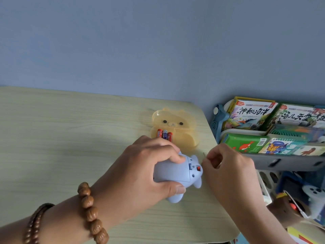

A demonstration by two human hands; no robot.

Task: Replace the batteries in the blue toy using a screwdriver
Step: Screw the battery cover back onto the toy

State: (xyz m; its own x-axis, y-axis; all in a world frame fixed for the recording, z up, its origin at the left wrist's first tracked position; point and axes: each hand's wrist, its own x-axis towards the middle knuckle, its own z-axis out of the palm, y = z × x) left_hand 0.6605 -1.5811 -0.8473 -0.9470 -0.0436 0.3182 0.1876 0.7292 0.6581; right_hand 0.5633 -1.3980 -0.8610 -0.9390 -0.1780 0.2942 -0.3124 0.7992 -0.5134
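Near the right edge of the worktop [70,138] the blue toy [174,173] is gripped underside-up by the left hand [140,166], fingers curled round it. A thin shaft, judged to be the screwdriver [204,154], is pinched in the closed fingers of the right hand [232,169], just beside the toy. Risks: tip slipped, screw head stripped; loose screw rolled off the nearby edge. Three batteries [164,135] sit in a yellow bear case [184,127] behind. Pale wood-grain surface, blue wall [158,41], book rack [263,120] at right

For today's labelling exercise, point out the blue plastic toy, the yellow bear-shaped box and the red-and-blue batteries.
blue plastic toy [173,171]: head view, flat body panel.
yellow bear-shaped box [173,119]: head view, lid face.
red-and-blue batteries [164,135]: head view, middle one.
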